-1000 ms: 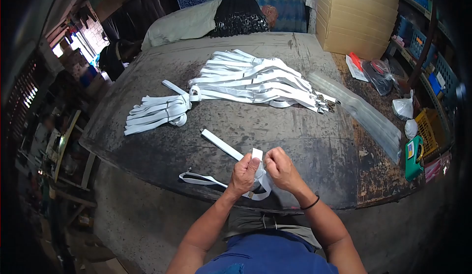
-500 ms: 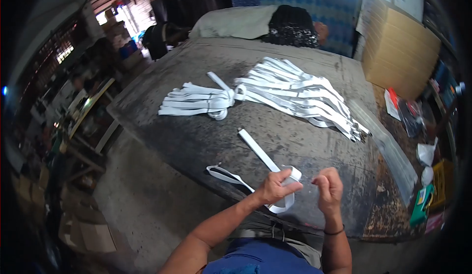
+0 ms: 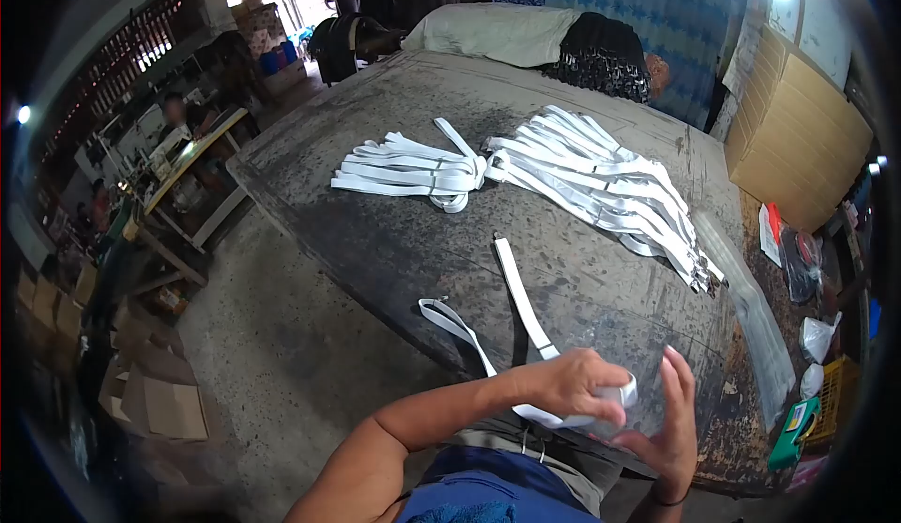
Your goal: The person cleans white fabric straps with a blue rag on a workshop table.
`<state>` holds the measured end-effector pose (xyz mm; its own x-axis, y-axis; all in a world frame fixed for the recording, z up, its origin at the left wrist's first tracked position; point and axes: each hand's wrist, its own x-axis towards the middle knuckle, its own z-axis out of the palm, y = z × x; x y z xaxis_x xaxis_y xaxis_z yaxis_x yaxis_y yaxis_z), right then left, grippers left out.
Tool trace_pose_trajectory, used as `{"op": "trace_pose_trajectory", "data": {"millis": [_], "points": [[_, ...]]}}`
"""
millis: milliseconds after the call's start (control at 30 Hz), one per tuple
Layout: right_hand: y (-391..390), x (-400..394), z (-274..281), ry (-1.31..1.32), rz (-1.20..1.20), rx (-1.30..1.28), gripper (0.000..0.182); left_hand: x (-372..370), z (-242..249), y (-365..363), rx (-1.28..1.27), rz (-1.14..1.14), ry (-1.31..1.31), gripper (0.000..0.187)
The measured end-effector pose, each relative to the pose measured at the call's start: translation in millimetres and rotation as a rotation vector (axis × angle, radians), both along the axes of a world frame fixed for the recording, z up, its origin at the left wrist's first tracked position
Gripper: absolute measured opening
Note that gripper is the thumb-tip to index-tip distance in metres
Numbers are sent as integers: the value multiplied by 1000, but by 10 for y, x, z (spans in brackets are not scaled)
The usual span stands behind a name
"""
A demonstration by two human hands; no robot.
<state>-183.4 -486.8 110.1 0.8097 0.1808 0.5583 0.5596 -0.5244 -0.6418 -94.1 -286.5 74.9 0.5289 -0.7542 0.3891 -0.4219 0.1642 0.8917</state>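
My left hand (image 3: 584, 384) is closed around a white strap (image 3: 522, 299), part of which is looped over the fingers. One length of it runs away across the table to a small metal end. Another length (image 3: 455, 324) curls back near the table's front edge. Just to the right, my right hand (image 3: 671, 422) is open, thumb and fingers apart, facing the looped part; I see nothing held in it. Further back lie a smaller bundle of white straps (image 3: 404, 171) and a larger fanned bundle (image 3: 601, 180) with metal clips at its right end.
The dark worn table (image 3: 375, 251) fills the middle. Clear plastic sleeves (image 3: 751, 326) lie along its right side, near a green box (image 3: 795, 434) and a large cardboard box (image 3: 786, 129). Black straps (image 3: 601, 53) lie at the back. Another person (image 3: 178, 119) sits at a bench on the left.
Both hands have shifted right, the left one still gripping the strap. My right hand has opened from a closed pinch. The camera view has shifted, and the strap's far length now hangs at a steeper angle.
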Motion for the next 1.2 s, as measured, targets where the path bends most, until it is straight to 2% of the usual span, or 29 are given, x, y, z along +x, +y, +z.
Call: {"op": "trace_pose_trajectory", "data": {"millis": [100,167,200,233,300,333,433,467,500,533,567,600,633,700,733,800,867,900,933,967,1033,1067,1133,1200], "points": [[118,169,-70,16,52,-77,59,-53,111,-60,134,-27,-159,50],[50,251,-84,184,42,-103,45,-97,128,-103,2,304,-485,58],[69,228,-69,277,-23,119,42,-121,147,-79,36,335,-482,72],[70,219,1,282,-14,117,42,-154,150,-81,38,344,-478,72],[71,253,226,97,-91,131,38,-209,108,-166,-35,511,-606,99],[109,286,380,-33,-66,-1,33,-223,-24,-252,-27,505,-595,115],[115,283,567,-176,-138,-159,29,-262,-115,-334,-80,513,-471,110],[41,223,614,-81,-185,-99,28,-245,-120,-339,-151,571,-521,106],[-112,263,563,-232,-211,-39,33,-229,-156,-301,-148,585,-524,106],[-254,320,523,-379,-235,22,39,-206,-226,-249,-111,501,-450,107],[-290,322,570,-404,-408,65,39,-196,-309,-198,-74,419,-373,110],[-334,320,645,-431,-581,110,40,-178,-411,-201,79,420,-381,106],[-470,362,671,-431,-566,111,40,-158,-472,-151,80,435,-380,106],[-759,449,707,-413,-515,245,40,-114,-535,-62,178,239,-184,102],[-751,427,759,-410,-506,244,40,-110,-417,39,248,186,-121,105],[-734,382,872,-533,-577,-109,34,-110,-486,191,212,211,-174,103],[-881,317,1116,-526,-465,-102,27,-112,-594,362,179,231,-227,102],[-964,294,1209,-523,-364,-99,21,-123,-653,445,179,258,-263,96],[-1025,271,1226,-517,-597,-113,25,-130,-676,520,178,283,-306,90],[-1076,269,1233,-521,-597,-117,25,-146,-653,616,172,284,-309,90],[-1161,286,1253,-542,-580,-145,30,-191,-599,842,405,257,-190,62],[-1204,301,1256,-551,-571,-158,33,-218,-633,913,401,261,-189,62],[-1295,331,1243,-567,-558,-180,38,-221,-759,1064,455,290,-144,46],[-1417,328,1205,-577,-554,-204,43,-185,-913,1222,461,307,-135,44]]}}
